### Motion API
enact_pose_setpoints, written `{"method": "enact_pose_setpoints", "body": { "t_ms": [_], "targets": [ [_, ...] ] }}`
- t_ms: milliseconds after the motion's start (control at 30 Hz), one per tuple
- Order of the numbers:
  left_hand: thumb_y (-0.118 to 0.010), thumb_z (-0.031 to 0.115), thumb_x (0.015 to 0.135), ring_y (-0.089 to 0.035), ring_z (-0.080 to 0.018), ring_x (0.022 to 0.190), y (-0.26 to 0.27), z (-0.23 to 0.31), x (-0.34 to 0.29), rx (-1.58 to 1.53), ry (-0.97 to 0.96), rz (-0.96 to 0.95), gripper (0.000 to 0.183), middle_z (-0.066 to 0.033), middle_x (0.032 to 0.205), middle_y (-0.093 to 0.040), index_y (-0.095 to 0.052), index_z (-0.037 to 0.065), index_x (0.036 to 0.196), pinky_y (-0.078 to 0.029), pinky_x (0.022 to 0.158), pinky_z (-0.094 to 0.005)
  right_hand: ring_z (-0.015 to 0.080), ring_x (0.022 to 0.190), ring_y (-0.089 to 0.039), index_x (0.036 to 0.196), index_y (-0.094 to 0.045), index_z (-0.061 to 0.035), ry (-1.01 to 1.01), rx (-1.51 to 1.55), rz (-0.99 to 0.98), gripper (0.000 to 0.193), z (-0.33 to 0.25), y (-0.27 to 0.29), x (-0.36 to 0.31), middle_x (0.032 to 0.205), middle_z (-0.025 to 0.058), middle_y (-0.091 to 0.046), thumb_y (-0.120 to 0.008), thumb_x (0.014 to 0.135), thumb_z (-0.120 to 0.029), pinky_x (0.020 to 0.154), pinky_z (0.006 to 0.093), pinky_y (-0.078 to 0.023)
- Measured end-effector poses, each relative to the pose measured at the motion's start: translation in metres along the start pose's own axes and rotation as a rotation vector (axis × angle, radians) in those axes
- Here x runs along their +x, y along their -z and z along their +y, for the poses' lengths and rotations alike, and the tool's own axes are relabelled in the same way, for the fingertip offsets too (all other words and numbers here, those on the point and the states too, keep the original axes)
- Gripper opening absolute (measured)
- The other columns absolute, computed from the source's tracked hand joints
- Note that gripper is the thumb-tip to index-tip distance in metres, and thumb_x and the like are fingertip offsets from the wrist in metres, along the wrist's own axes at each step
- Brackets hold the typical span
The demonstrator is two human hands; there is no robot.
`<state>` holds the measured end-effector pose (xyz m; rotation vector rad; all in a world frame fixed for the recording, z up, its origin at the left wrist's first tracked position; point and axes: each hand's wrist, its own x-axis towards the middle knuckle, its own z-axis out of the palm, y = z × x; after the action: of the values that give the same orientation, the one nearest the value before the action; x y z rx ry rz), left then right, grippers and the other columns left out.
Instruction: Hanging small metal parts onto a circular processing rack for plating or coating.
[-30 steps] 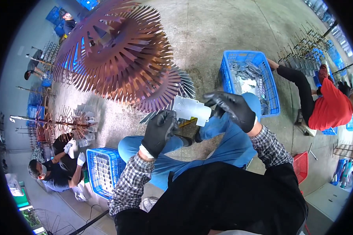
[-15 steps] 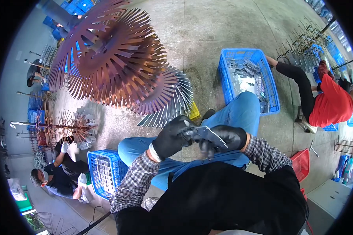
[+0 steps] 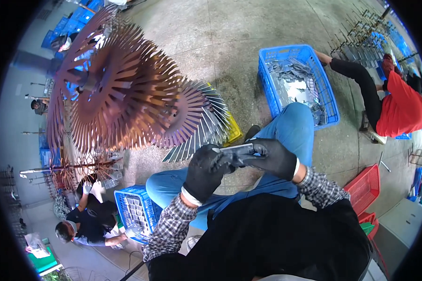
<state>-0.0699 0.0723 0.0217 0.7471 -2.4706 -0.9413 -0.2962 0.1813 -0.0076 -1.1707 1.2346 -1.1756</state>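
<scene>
Smooth metal plate [image 3: 239, 149], plastic basket [image 3: 266, 86], denim trousers [image 3: 290, 126] — matt cloth

"What's different about the metal plate [image 3: 239, 149], right of the brown rack [image 3: 122, 89] and nearer the person?"
"A second ago its broad face showed; half a second ago it slanted; now it's almost level, nearly edge-on."
"And the person's hands?"
"The right hand [image 3: 274, 160], earlier spread open beside the plate's end, has closed on it, nearer the left hand [image 3: 204, 172]."
"Elsewhere round the rack?"
"More yellow base [image 3: 232, 131] shows at its right. Below it, a co-worker's gloved hands, earlier close together, are apart, one down by the blue basket [image 3: 150, 208]."
</scene>
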Motion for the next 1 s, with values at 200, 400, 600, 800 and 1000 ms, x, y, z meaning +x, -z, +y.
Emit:
{"method": "enact_pose_setpoints", "body": {
  "t_ms": [200,400,600,800,1000],
  "targets": [
    [-0.076,0.010,0.088,-0.066,-0.0300,0.084,0.008,-0.002,0.019,0.260,-0.172,0.051,0.028,-0.0094,0.098,-0.071,-0.074,0.007,0.116,-0.053,0.081,-0.0410,0.0186,0.077,-0.069,0.112,-0.072,-0.0015,0.073,-0.525,-0.224,0.020,-0.021,0.030,0.028,0.095,0.0096,-0.076,-0.070,0.098,-0.015,0.074,0.0317,-0.054],
    [-0.067,0.012,0.095,-0.070,-0.0320,0.085,0.045,-0.043,0.028,0.455,0.084,0.196,0.041,-0.0123,0.120,-0.075,-0.068,0.006,0.135,-0.055,0.076,-0.0401,0.0276,0.087,-0.072,0.123,-0.070,0.0000,0.178,-0.368,0.311,0.030,0.036,0.024,0.094,0.106,0.0155,-0.076,-0.068,0.100,-0.018,0.079,0.0351,-0.056],
    [-0.062,0.007,0.096,-0.066,-0.0332,0.110,0.048,-0.054,0.016,0.462,0.202,0.102,0.047,-0.0155,0.131,-0.068,-0.060,0.006,0.143,-0.052,0.096,-0.0417,0.0286,0.089,-0.072,0.127,-0.068,0.0001,0.044,-0.354,0.234,0.033,0.067,0.005,0.121,0.112,0.0166,-0.075,-0.067,0.100,-0.018,0.080,0.0357,-0.056],
    [-0.062,0.007,0.095,-0.065,-0.0335,0.115,0.048,-0.057,0.013,0.562,0.173,0.070,0.047,-0.0140,0.136,-0.067,-0.060,0.006,0.143,-0.052,0.098,-0.0413,0.0299,0.090,-0.071,0.126,-0.068,-0.0011,0.046,-0.387,0.227,0.033,0.083,0.001,0.128,0.112,0.0165,-0.074,-0.067,0.099,-0.019,0.081,0.0367,-0.056],
    [-0.062,0.006,0.095,-0.063,-0.0327,0.119,0.047,-0.055,0.016,0.644,0.128,0.029,0.046,-0.0126,0.142,-0.063,-0.060,0.006,0.141,-0.051,0.099,-0.0408,0.0322,0.087,-0.070,0.122,-0.069,-0.0022,0.054,-0.457,0.201,0.030,0.081,-0.005,0.131,0.107,0.0167,-0.073,-0.066,0.098,-0.020,0.079,0.0387,-0.055]
  ]
}}
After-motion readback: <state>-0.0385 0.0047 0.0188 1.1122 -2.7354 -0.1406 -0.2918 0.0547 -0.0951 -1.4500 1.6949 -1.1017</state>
